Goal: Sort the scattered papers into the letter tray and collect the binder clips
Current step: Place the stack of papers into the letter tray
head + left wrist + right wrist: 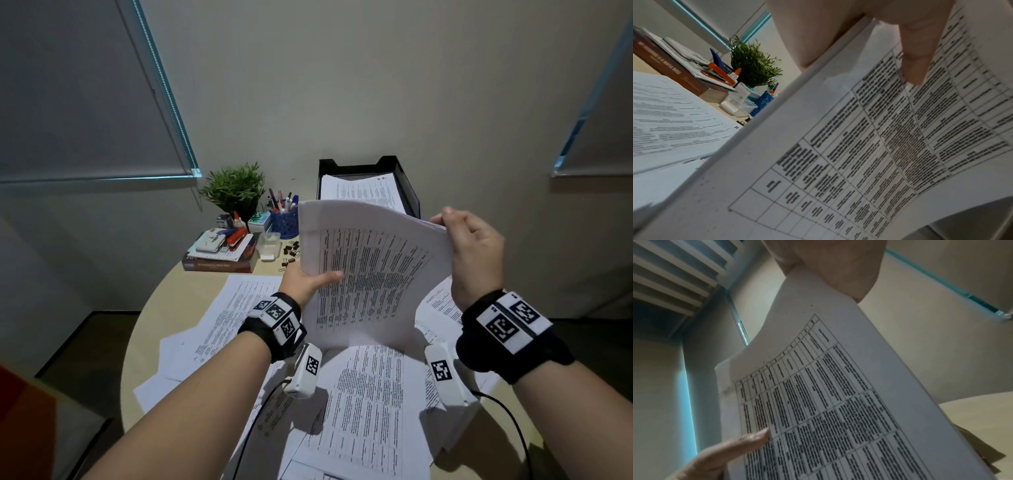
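Observation:
I hold a curved stack of printed papers (370,267) up above the table with both hands. My left hand (305,284) grips its left edge, thumb pressed on the printed table (914,56). My right hand (476,253) pinches the upper right edge (838,264). Behind the stack stands the black letter tray (356,166) with sheets inside. More loose papers (370,394) lie scattered on the table below my wrists. A small cluster of black binder clips (290,251) lies on the table left of the stack, partly hidden by it.
At the back left are a potted plant (236,188), a blue pen cup (284,221), a clear plastic box (269,243) and a pile of books with a stapler (222,250). The round table's edge (137,329) curves at the left.

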Motion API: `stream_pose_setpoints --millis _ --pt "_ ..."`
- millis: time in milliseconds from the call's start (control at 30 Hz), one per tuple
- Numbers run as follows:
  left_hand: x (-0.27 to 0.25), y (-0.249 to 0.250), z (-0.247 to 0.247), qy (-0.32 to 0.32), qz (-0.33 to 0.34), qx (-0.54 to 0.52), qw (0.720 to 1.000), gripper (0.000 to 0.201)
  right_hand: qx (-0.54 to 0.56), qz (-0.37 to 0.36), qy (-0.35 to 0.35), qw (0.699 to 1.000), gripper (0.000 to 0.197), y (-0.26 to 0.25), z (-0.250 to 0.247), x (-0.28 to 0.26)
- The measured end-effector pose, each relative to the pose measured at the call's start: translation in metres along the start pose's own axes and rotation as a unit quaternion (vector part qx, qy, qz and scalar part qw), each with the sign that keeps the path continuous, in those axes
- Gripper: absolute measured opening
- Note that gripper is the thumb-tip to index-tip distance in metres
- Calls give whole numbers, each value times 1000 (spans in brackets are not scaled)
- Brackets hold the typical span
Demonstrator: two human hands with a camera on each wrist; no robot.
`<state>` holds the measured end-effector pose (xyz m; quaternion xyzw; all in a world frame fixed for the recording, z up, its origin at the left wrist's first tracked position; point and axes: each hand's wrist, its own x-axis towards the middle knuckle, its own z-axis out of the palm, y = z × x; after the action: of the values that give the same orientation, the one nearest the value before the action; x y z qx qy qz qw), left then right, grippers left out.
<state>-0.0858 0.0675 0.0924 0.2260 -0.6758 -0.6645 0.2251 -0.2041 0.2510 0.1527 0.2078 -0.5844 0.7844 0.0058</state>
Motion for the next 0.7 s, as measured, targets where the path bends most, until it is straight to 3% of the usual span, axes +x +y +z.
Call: stream_pose_setpoints --millis 100,167,233,300,433,600,700 --pt "2 3 0 22 7 12 1000 20 15 -26 -57 998 30 -1 -6 -6" --pt "5 7 -2 37 16 8 999 28 16 -35 -97 994 31 1 -11 -9" --pt "7 13 -5 39 20 0 999 34 -22 -22 -117 993 33 10 -17 -10" --pt "7 12 -7 27 17 -9 999 28 -71 15 -136 988 25 24 -19 -13" --pt "-4 -8 -2 12 -24 21 999 27 -38 114 -111 987 28 55 -26 -25" --pt "-2 1 2 19 11 22 1000 23 4 104 -99 990 35 48 -24 -19" --pt "0 -12 1 26 -15 20 999 32 -11 121 -101 987 32 56 -25 -20"
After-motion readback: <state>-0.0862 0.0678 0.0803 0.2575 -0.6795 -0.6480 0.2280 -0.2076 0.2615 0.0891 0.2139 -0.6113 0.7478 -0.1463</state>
